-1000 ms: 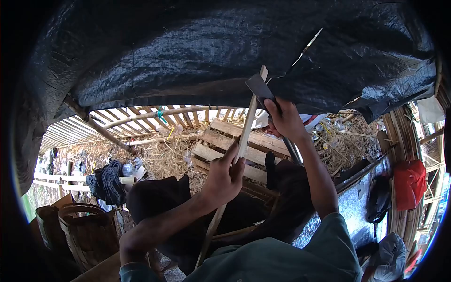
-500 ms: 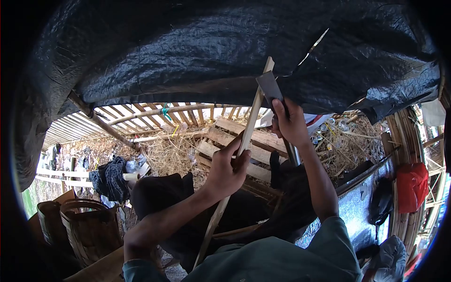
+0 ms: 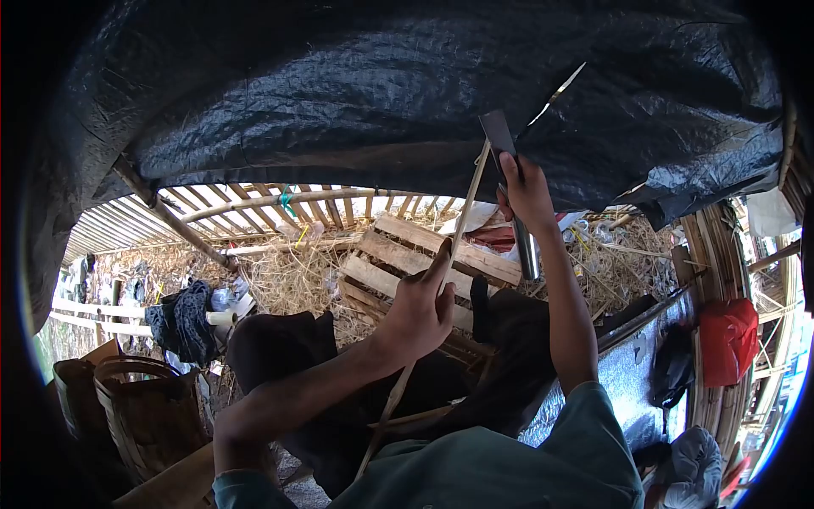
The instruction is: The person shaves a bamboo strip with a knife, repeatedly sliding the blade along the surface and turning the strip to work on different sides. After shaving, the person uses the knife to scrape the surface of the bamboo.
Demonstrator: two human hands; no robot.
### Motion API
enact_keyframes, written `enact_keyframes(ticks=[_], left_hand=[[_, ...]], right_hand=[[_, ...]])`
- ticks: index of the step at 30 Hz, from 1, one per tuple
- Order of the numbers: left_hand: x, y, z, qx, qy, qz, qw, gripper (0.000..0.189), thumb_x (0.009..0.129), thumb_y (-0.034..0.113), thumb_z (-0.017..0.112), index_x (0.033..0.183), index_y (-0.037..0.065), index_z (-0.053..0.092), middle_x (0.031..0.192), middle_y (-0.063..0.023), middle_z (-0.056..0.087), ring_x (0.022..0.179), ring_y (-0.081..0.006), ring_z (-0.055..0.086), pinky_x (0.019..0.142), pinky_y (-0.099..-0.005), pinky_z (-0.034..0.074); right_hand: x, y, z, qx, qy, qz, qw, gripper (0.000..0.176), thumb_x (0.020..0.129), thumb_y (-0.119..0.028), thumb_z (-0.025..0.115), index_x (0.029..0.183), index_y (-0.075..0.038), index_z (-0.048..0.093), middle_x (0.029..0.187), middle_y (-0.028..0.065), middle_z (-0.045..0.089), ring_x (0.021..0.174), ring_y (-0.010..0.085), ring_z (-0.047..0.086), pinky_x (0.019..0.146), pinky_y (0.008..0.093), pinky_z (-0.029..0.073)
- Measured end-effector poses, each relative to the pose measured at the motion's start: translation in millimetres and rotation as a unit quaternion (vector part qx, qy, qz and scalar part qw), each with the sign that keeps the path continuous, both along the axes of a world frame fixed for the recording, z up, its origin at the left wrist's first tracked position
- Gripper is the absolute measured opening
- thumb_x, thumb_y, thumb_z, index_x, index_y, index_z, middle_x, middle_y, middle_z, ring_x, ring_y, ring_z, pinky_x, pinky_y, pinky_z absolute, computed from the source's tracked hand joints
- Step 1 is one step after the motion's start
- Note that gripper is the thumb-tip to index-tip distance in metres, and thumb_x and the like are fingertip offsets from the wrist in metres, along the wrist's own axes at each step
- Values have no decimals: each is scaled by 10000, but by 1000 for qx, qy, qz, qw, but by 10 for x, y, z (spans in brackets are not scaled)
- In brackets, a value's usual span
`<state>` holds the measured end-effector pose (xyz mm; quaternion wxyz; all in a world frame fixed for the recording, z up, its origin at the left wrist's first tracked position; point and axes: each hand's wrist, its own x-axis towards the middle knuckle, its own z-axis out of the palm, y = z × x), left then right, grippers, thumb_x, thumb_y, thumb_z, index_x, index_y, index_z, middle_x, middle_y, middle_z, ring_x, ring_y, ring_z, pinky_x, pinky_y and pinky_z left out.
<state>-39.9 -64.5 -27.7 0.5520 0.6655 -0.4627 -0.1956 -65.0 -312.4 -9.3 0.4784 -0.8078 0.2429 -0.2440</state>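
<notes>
My left hand (image 3: 415, 314) is closed around a long, thin bamboo strip (image 3: 462, 220), which runs up from my lap past my fingers. My right hand (image 3: 527, 197) grips a knife with a broad, dark blade (image 3: 497, 131) pointing up and left; a shiny metal shaft (image 3: 527, 254) shows below the fist. The strip's upper end lies right by the blade's edge, with a thin curl at its tip. Beneath both hands are my dark-clad legs (image 3: 280, 348).
A slatted wooden pallet (image 3: 398, 246) lies ahead on straw-like shavings (image 3: 297, 276). Black plastic sheeting (image 3: 339, 102) hangs low overhead. Woven baskets (image 3: 153, 407) stand at left; a red bag (image 3: 727, 339) hangs on the right beside bamboo poles (image 3: 716, 254).
The strip has turned and now shows a narrower side, its top end lower. The blade has shifted from across the strip to its upper end, slightly right. The view has shifted a little.
</notes>
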Motion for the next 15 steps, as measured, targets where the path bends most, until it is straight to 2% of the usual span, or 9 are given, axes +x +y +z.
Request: enact_keyframes(ticks=[4,8,11,14,15], left_hand=[[35,13,-33,-20,-38,8,999,539,883,-11,514,1370,-110,304,566,-152,508,472,-167,578,438,-285,391],[92,64,2,7,-43,15,999,536,878,-6,520,1368,-96,322,561,-162,513,462,-202,586,432,-298,393],[183,64,37,7,-51,48,998,520,876,-2,520,1360,-82,348,571,-174,528,467,-230,598,435,-312,401],[252,70,-39,-15,-90,70,993,499,875,-3,517,1347,-73,374,591,-187,550,479,-246,612,440,-325,413],[269,75,-38,-9,-95,76,993,493,872,-6,518,1341,-73,381,601,-192,559,488,-248,619,443,-329,418]], right_hand=[[33,33,35,10,13,14,1000,352,984,-322,486,858,4,526,456,43,470,328,125,474,317,289,337],[-2,90,2,-5,38,44,998,334,980,-316,500,904,7,541,458,44,463,327,126,479,314,298,346],[-36,423,34,-6,50,108,993,316,968,-295,529,932,18,559,492,68,500,344,136,504,331,301,377],[-66,647,-13,-79,59,130,987,279,949,-254,562,934,23,583,556,125,555,405,202,560,404,327,426],[-62,692,-49,-143,13,135,980,268,942,-242,570,929,24,588,577,141,565,435,226,575,432,338,434]])
